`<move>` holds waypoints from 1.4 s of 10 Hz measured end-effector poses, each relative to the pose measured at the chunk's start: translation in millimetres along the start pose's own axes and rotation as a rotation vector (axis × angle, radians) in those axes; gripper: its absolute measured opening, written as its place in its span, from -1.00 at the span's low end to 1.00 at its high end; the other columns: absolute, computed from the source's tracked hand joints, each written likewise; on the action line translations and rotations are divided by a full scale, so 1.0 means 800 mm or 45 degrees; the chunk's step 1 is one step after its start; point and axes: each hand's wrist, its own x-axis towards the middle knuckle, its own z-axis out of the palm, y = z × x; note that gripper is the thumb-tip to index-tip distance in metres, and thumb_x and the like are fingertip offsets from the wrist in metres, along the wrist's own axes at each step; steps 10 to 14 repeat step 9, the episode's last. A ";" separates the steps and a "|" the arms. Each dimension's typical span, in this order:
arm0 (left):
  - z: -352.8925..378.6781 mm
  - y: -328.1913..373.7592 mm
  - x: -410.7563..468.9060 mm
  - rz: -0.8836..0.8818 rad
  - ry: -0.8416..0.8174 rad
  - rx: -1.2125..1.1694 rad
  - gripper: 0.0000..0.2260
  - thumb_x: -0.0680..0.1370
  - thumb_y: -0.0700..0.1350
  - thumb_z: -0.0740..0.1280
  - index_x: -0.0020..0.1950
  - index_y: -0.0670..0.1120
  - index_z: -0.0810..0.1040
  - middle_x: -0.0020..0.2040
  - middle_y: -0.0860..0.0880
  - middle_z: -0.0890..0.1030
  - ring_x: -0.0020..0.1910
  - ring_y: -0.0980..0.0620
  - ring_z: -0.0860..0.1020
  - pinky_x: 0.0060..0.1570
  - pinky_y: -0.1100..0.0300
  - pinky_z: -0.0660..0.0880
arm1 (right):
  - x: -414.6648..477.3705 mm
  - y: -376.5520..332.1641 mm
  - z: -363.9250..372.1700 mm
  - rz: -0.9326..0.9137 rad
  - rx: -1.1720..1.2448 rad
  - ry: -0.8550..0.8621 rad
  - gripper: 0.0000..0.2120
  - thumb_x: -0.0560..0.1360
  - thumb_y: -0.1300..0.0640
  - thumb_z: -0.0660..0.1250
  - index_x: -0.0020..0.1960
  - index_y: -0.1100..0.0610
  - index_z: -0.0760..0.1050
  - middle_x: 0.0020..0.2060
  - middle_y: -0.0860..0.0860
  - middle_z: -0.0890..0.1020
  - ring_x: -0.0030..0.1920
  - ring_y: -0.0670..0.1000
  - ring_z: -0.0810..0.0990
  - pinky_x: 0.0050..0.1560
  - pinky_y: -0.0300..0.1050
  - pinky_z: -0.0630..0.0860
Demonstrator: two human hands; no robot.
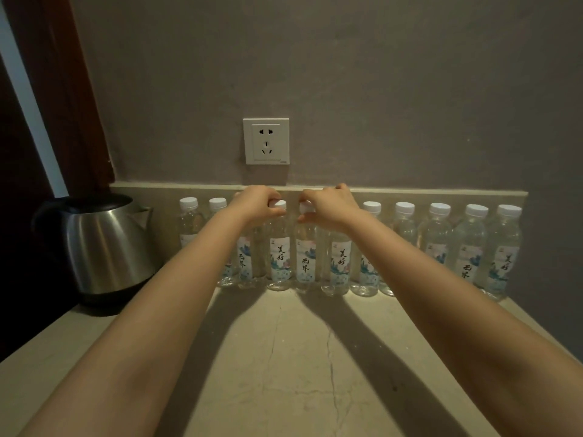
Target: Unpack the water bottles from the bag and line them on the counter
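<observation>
Several clear water bottles with white caps and painted labels stand in a row along the back of the beige stone counter (284,357), against the wall. My left hand (257,205) grips the cap and neck of one middle bottle (279,257). Right beside it, my right hand (328,206) grips the cap and neck of the neighbouring bottle (305,263). Both bottles stand upright on the counter. My forearms hide parts of the bottles behind them. No bag is in view.
A steel electric kettle (104,247) stands at the back left of the counter, close to the leftmost bottle (188,222). A white wall socket (266,141) sits above the row. The rightmost bottle (501,250) stands near the counter's right end.
</observation>
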 end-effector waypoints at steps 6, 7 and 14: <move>-0.014 -0.002 -0.036 -0.138 0.281 -0.281 -0.56 0.53 0.04 0.33 0.34 -0.15 0.46 0.30 -0.11 0.52 0.27 -0.07 0.47 0.26 0.02 0.40 | -0.008 -0.012 0.001 0.026 0.025 0.233 -0.46 0.51 -0.28 0.13 0.40 -0.04 0.28 0.29 0.04 0.47 0.32 0.11 0.37 0.28 0.15 0.27; -0.030 -0.024 -0.047 -0.225 0.314 -0.268 -0.60 0.54 0.01 0.33 0.32 -0.16 0.47 0.29 -0.12 0.53 0.25 -0.06 0.48 0.22 0.09 0.39 | 0.003 -0.027 -0.008 -0.036 0.151 0.207 -0.48 0.52 -0.26 0.14 0.39 -0.03 0.30 0.30 0.02 0.46 0.32 0.10 0.36 0.27 0.14 0.28; -0.040 -0.082 -0.061 -0.398 0.265 -0.324 -0.59 0.54 -0.01 0.33 0.34 -0.15 0.46 0.30 -0.10 0.52 0.27 -0.06 0.47 0.18 0.09 0.40 | 0.023 -0.077 -0.007 -0.072 0.155 0.124 -0.52 0.52 -0.22 0.18 0.36 -0.02 0.34 0.29 0.02 0.46 0.32 0.10 0.37 0.27 0.14 0.30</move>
